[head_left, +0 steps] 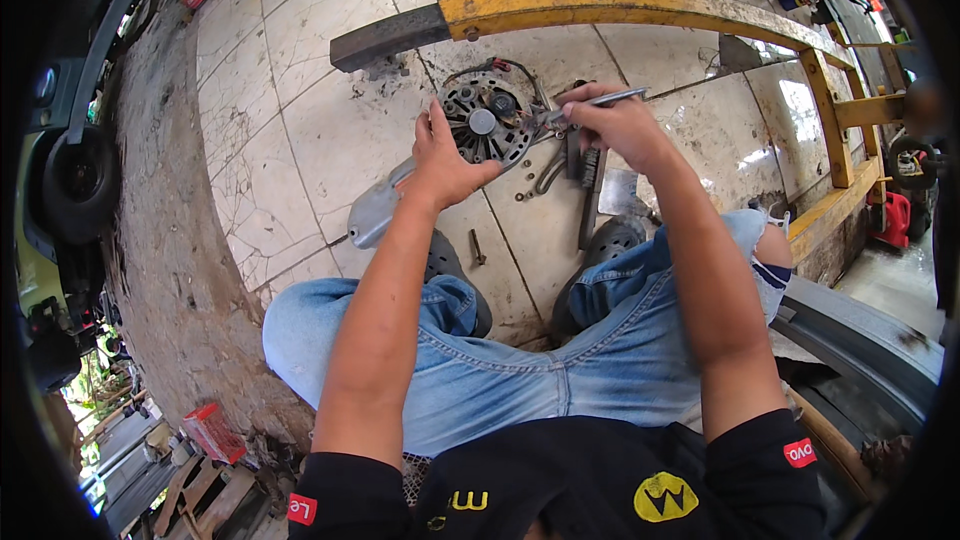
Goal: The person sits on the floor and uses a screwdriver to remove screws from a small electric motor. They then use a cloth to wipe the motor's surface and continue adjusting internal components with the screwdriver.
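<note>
Lying on the cracked white floor tiles [300,125], the round, slotted grey metal housing [482,121] turns its pale central hub up toward the head camera; being round, it shows no clear long axis. The left hand [440,170] has thumb and fingers spread wide along its left and near rim. The right hand [615,127] pinches a slim silver metal tool [620,96] narrowly; the tool's long axis slants from upper right to lower left, toward the housing's right edge, where its tip is hard to make out.

Red patches with white lettering sit on the sleeves of the black shirt [560,470], and its front bears yellow lettering and a round yellow emblem.

Beyond the housing, a yellow metal frame [590,3] with a dark squared end arches across. A curved grey metal casing [374,215] lies by the left wrist, a loose steel bolt [477,247] lies nearer the person, and a dark straight bar [590,200] lies below the right hand.
</note>
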A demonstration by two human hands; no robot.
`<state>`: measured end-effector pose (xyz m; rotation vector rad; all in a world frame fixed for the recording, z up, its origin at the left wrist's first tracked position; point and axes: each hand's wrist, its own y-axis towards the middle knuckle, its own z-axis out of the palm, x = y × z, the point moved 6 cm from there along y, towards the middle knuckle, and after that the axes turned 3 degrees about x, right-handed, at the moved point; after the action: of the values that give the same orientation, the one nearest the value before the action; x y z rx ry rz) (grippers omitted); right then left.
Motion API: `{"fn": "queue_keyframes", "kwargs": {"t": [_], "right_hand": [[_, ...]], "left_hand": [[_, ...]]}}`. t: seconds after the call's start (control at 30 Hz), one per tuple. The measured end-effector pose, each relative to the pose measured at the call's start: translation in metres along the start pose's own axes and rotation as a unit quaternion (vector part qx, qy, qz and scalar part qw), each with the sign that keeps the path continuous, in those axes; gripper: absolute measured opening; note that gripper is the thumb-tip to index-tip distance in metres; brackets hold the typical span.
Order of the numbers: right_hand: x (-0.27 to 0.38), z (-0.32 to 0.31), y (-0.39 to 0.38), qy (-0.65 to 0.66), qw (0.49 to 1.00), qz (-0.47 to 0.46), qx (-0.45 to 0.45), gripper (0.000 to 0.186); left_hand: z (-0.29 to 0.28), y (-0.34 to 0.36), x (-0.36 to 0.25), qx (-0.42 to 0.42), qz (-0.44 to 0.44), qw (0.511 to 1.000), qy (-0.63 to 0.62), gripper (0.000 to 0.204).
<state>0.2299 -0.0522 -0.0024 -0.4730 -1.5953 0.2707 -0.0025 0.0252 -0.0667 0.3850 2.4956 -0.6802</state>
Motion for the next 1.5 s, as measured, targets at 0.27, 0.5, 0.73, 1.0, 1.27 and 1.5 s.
{"fn": "queue_keyframes", "kwargs": {"t": [0.27,0.5,0.73,1.0,1.27,1.5], "right_hand": [[-0.017,-0.034,0.022,-0.011,0.991,-0.067,-0.118,0.028],[-0.045,0.021,0.031,-0.354,0.934,-0.039,-0.032,0.028],[-0.041,0.021,0.029,-0.393,0.909,-0.137,-0.007,0.023],[-0.034,0.037,0.009,-0.327,0.944,-0.04,-0.016,0.019],[-0.041,0.042,0.004,-0.308,0.948,-0.06,-0.048,0.029],[-0.044,0.044,0.008,-0.269,0.958,-0.026,-0.095,0.025]], "left_hand": [[-0.003,0.0,-0.007,0.038,0.029,0.998,0.032,0.131],[-0.009,0.01,-0.003,0.06,0.065,0.995,0.053,0.133],[-0.009,0.009,-0.003,0.054,0.081,0.994,0.043,0.135],[-0.009,0.008,-0.005,0.078,0.064,0.995,0.016,0.133],[-0.01,0.013,0.0,0.072,0.093,0.993,0.024,0.138],[-0.012,0.007,0.0,0.085,0.096,0.991,0.03,0.136]]}}
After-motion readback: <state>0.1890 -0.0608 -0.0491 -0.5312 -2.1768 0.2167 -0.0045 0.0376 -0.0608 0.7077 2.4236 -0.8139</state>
